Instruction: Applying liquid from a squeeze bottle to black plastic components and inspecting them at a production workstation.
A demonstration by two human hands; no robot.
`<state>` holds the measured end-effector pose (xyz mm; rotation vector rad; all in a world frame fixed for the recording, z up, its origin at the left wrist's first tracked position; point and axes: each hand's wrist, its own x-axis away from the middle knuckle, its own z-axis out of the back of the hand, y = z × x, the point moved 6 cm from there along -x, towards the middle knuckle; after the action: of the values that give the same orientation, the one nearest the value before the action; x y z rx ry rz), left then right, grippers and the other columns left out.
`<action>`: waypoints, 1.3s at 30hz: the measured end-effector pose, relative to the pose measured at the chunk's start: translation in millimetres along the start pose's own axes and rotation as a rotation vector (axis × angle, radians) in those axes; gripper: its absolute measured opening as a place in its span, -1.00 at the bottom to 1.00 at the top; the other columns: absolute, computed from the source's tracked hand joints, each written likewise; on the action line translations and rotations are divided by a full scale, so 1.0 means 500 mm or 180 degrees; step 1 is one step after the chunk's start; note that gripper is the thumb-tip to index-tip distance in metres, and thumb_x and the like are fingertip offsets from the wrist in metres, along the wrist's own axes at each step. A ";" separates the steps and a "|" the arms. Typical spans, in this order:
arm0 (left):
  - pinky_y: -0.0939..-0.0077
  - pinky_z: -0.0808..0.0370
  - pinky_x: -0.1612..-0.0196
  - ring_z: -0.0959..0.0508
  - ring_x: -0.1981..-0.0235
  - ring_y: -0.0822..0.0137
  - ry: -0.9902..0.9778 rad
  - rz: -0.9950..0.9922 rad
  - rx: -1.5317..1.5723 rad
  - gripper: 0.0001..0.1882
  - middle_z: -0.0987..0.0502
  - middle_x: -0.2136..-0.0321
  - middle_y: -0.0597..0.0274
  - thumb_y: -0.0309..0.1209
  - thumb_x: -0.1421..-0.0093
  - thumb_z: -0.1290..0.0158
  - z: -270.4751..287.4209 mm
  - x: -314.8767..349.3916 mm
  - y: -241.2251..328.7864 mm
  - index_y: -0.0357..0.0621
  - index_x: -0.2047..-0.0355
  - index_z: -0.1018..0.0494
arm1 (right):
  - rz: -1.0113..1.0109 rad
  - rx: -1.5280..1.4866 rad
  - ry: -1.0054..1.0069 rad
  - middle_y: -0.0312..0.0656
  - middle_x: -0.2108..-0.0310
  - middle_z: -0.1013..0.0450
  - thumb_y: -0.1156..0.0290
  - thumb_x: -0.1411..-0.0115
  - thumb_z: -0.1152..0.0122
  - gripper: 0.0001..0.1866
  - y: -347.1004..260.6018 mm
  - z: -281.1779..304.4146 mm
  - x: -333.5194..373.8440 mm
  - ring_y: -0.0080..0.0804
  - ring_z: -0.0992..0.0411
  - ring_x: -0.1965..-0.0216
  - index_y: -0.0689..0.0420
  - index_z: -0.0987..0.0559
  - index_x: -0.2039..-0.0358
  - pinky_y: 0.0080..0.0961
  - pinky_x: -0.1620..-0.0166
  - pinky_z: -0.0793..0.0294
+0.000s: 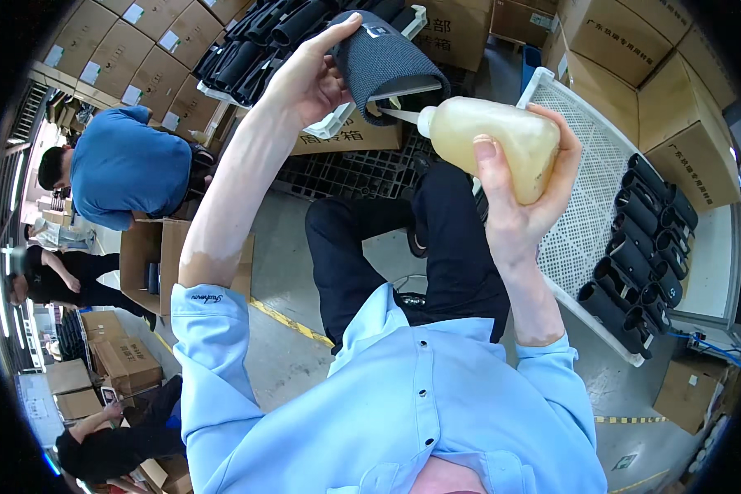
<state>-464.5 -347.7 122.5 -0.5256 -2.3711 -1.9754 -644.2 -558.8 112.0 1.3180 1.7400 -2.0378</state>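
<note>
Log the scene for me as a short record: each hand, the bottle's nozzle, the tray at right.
Left hand: holds dark blue-grey, tapered woven-fabric sleeve, raised
Right hand: grips translucent plastic squeeze bottle with yellowish contents
Nozzle: points left, tip at the sleeve's open end; contact unclear
Right side: white perforated plastic tray with black cylindrical sleeves at its far-right part

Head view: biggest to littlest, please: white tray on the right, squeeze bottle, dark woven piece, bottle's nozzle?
1. White tray
2. Squeeze bottle and dark woven piece: too alike to rank
3. Nozzle
</note>
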 end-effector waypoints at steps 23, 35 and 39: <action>0.80 -0.57 0.50 -0.72 0.41 0.27 0.0146 0.0193 0.0711 -0.43 -0.68 0.25 -0.08 -0.20 -0.18 -0.36 -0.014 0.018 0.017 -0.51 0.06 -0.47 | -0.4110 -0.5031 0.2153 -0.18 0.18 -0.46 0.04 -0.35 -0.07 -0.44 0.589 0.345 0.280 -0.59 -0.20 0.55 0.23 -0.36 -0.16 -0.56 0.51 -0.15; 0.86 -0.36 0.62 -0.57 0.39 0.25 0.0295 0.0296 0.0553 -0.43 -0.54 0.28 -0.01 -0.12 -0.22 -0.33 -0.042 0.007 0.005 -0.46 0.10 -0.45 | -0.4953 -0.5938 0.2705 -0.19 0.21 -0.47 0.16 -0.23 -0.16 -0.27 0.699 0.413 0.322 -0.63 -0.08 0.65 0.26 -0.19 -0.31 -0.61 0.63 0.11; 0.84 -0.26 0.67 -0.46 0.52 0.36 0.0385 0.0353 0.0638 -0.49 -0.48 0.43 0.13 -0.11 -0.23 -0.32 -0.065 0.001 0.002 -0.38 0.20 -0.47 | -0.5053 -0.5576 0.2924 -0.25 0.23 -0.48 -0.03 -0.29 -0.10 -0.33 0.682 0.412 0.343 -0.64 -0.14 0.65 0.26 -0.33 -0.19 -0.67 0.69 0.06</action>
<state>-471.0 -378.4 130.3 -0.5010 -2.3744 -1.6522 -641.3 -772.9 -265.3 -0.1248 3.5652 1.1187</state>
